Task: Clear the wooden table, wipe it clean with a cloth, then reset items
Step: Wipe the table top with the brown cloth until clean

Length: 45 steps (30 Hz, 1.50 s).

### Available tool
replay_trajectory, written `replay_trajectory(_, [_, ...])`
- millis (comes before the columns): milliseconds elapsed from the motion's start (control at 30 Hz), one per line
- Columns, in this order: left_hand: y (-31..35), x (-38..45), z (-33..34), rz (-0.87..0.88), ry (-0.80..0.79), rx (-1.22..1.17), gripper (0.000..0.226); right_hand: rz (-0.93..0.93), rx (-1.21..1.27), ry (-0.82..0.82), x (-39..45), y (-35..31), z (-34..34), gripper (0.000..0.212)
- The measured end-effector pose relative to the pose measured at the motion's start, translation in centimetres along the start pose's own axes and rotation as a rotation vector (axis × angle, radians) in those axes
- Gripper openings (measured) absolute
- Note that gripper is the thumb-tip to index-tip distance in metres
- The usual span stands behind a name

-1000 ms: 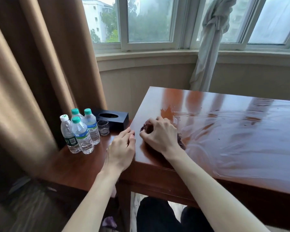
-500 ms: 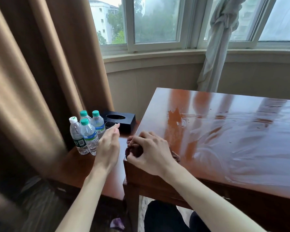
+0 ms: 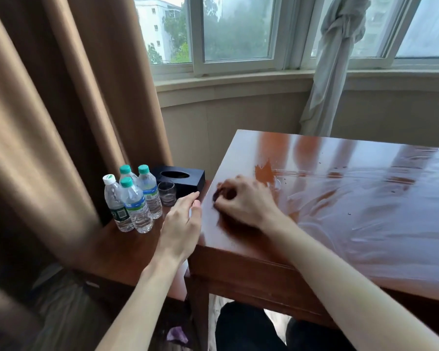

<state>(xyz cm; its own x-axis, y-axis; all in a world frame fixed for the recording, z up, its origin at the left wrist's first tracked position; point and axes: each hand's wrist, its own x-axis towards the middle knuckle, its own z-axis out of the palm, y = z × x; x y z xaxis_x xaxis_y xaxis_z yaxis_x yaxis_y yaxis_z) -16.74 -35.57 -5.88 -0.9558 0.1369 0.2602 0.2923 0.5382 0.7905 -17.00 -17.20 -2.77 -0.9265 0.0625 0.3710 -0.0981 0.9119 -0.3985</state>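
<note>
A bay window [image 3: 236, 29] with white frames spans the background, flanked by a brown curtain [image 3: 48, 110] at left and a knotted pale curtain [image 3: 332, 59] at centre right. Below it, the glossy wooden table [image 3: 352, 211] fills the right half of the view, its top streaked with wet smears and scattered droplets. A lower side table [image 3: 117, 252] abuts its left end, carrying a black tissue box [image 3: 181, 179], four water bottles [image 3: 134, 201] standing upright in a tight cluster, and a small clear glass [image 3: 167, 193] between bottles and box. The right hand [image 3: 241, 203], fingers curled, presses a dark cloth [image 3: 217, 197], largely hidden beneath it, onto the near left corner of the wooden table. The left hand [image 3: 183, 226], fingers straight and together, holds nothing and lies along the table's left edge.
</note>
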Motion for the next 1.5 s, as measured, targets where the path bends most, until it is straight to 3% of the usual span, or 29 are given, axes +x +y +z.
replay_trajectory(67, [0.3, -0.1, 0.5, 0.023, -0.03, 0.057, 0.056, 0.194, -0.046, 0.101, 2.7, 2.5, -0.1, 0.033])
replay_trajectory(100, [0.4, 0.2, 0.8, 0.031, -0.042, 0.085, 0.054, 0.196, -0.074, 0.124, 2.6, 2.6, 0.1, 0.034])
replay_trajectory(167, [0.9, 0.8, 1.4, 0.037, -0.071, 0.127, 0.054, 0.07, -0.107, 0.09, -0.5, 1.3, 0.0, 0.037])
replay_trajectory(233, [1.6, 1.5, 2.2, 0.023, -0.126, 0.16, 0.054, -0.069, 0.025, 0.018, -4.7, 0.4, -0.9, 0.036])
replay_trajectory(300, [2.5, 2.3, 3.2, 0.012, -0.176, 0.209, 0.047, -0.079, 0.065, -0.053, -4.3, 1.9, -1.6, 0.033])
replay_trajectory(467, [3.8, 4.5, 4.5, 0.023, -0.163, 0.291, 0.049, 0.268, -0.086, 0.165, 6.1, 7.4, 0.6, 0.032])
replay_trajectory(633, [3.2, 11.3, 7.7, 0.059, -0.194, 0.37, 0.045, 0.213, -0.067, 0.049, 14.1, 10.4, 2.7, 0.035])
replay_trajectory(800, [1.7, 21.2, 11.8, 0.126, -0.183, 0.472, 0.047, 0.225, -0.085, 0.058, 25.7, 15.7, 4.9, 0.029])
replay_trajectory(1000, [-1.0, 25.3, 13.6, 0.106, -0.278, 0.301, 0.055, 0.302, -0.038, 0.055, 36.1, 21.3, 5.8, 0.025])
replay_trajectory(1167, [0.3, 24.9, 13.2, 0.095, -0.301, 0.358, 0.055, 0.25, -0.061, 0.004, 32.7, 19.7, 5.6, 0.033])
replay_trajectory(1333, [0.7, 24.4, 12.9, 0.177, -0.305, 0.409, 0.052, 0.155, 0.025, -0.208, 23.7, 15.8, 2.0, 0.03])
replay_trajectory(1500, [1.9, 24.3, 12.6, 0.138, -0.353, 0.429, 0.05, 0.036, -0.016, -0.162, 13.2, 11.6, 0.0, 0.033])
